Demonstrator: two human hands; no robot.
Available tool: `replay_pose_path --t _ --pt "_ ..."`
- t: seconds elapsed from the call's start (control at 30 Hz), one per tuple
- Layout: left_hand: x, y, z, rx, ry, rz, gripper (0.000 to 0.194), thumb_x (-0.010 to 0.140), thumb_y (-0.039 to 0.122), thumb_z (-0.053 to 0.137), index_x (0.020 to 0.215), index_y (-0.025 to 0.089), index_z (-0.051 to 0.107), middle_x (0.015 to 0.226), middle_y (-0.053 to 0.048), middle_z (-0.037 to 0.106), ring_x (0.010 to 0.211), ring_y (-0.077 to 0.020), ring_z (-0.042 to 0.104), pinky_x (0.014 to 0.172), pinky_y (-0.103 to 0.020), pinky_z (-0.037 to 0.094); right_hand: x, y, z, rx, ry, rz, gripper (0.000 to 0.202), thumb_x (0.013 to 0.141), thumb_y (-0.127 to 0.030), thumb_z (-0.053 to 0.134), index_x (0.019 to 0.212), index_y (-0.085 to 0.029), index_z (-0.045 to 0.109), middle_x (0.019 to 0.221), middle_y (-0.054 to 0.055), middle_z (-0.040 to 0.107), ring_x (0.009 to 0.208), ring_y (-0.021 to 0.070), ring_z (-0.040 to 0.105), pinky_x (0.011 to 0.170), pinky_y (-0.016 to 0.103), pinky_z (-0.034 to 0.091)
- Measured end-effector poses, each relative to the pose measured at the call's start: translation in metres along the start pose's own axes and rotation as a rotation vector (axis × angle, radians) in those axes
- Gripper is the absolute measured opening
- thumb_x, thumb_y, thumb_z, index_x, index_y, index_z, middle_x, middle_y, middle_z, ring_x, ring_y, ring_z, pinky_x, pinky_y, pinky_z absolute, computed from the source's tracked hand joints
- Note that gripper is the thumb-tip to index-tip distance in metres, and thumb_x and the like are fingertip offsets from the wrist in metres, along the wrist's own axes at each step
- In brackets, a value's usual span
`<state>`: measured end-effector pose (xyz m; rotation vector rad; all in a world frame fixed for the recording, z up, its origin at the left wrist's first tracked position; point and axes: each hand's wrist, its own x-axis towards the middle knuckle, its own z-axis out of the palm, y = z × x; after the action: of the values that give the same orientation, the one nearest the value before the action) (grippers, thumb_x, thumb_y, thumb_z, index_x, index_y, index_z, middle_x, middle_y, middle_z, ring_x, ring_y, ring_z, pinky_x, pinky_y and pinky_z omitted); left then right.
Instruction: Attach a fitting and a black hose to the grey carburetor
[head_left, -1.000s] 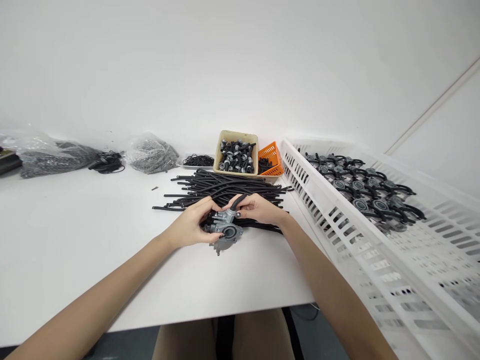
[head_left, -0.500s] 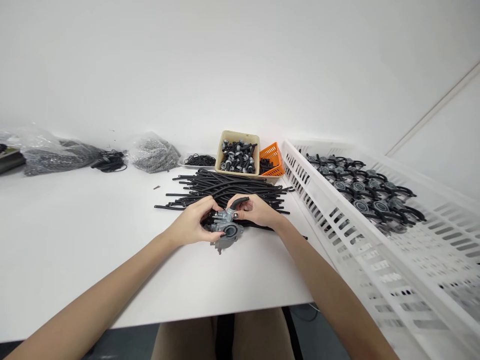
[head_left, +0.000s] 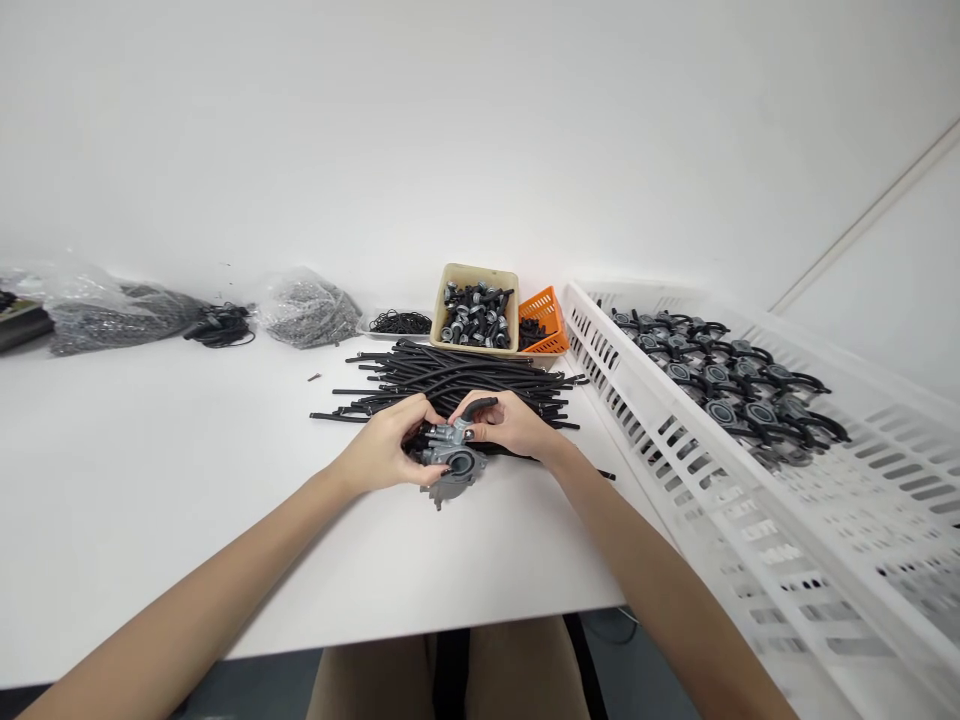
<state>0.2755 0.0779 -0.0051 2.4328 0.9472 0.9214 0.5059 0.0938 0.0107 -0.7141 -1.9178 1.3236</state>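
Note:
A grey metal carburetor (head_left: 451, 484) is held above the front of the white table. My left hand (head_left: 388, 443) grips its left side, with the thumb beside the round bore and the fingers behind. My right hand (head_left: 512, 424) pinches the carburetor's top, around the cap from which a bent black rubber boot (head_left: 478, 406) sticks out to the right. The right fingertips are partly hidden behind the boot. Just behind both hands lies a pile of black rubber hoses (head_left: 450, 372).
A white crate (head_left: 645, 400) with rows of carburetors (head_left: 720, 375) stands on the right. At the back are a cream bin (head_left: 475, 272) of capped boots, an orange basket (head_left: 553, 318), a tray of black rings (head_left: 400, 322) and plastic bags (head_left: 307, 308) of small parts.
Both hands keep nearly the same hold on the carburetor. The whole view has shifted very slightly.

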Motion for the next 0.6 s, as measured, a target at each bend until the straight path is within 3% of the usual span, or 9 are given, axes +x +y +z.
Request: replay_pose_path --t 0.13,0.23,0.33,0.43,0.6 --pt "0.000 0.002 0.000 0.006 0.001 0.001 0.032 0.068 0.031 0.075 0.091 0.019 0.055 0.080 0.001 0.051 0.065 -0.0122 0.045 0.058 -0.024 0.034 -0.003 -0.007 -0.007 0.023 -0.018 -0.027 0.039 0.079 -0.046 0.077 0.104 -0.017 0.074 0.100 0.007 0.069 0.085 0.0170 0.061 0.077 0.030 0.050" --pt "0.000 0.002 -0.001 0.008 0.001 0.000 0.033 0.068 0.032 0.074 0.093 0.019 0.056 0.081 0.001 0.051 0.065 -0.0124 0.045 0.059 -0.024 0.035 -0.003 -0.009 -0.011 0.002 0.060 -0.120 0.027 0.081 -0.039 0.075 0.099 -0.019 0.077 0.100 0.007 0.071 0.094 0.0196 0.063 0.083 0.032 0.050" --pt "0.001 0.002 -0.001 -0.003 -0.003 -0.006 0.033 0.069 0.033 0.074 0.094 0.018 0.058 0.081 0.001 0.051 0.066 -0.0126 0.045 0.058 -0.024 0.034 0.000 -0.007 -0.008 -0.108 0.171 -0.143 0.015 0.079 -0.032 0.076 0.086 -0.020 0.078 0.086 0.004 0.070 0.078 0.0168 0.061 0.071 0.030 0.048" --pt "0.001 0.001 -0.001 -0.010 -0.005 -0.007 0.034 0.068 0.034 0.075 0.093 0.018 0.059 0.081 0.001 0.052 0.066 -0.0128 0.045 0.058 -0.024 0.034 0.002 -0.007 -0.002 -0.189 0.269 -0.151 0.008 0.076 -0.025 0.078 0.082 -0.020 0.078 0.076 0.001 0.065 0.062 0.0118 0.049 0.059 0.027 0.040" --pt "0.000 0.000 0.000 -0.013 -0.007 -0.002 0.034 0.069 0.034 0.074 0.094 0.017 0.059 0.082 0.000 0.052 0.065 -0.0125 0.044 0.059 -0.024 0.033 0.001 -0.013 0.004 -0.213 0.312 -0.161 0.005 0.073 -0.021 0.078 0.077 -0.019 0.077 0.072 -0.001 0.063 0.057 0.0096 0.041 0.054 0.025 0.034"
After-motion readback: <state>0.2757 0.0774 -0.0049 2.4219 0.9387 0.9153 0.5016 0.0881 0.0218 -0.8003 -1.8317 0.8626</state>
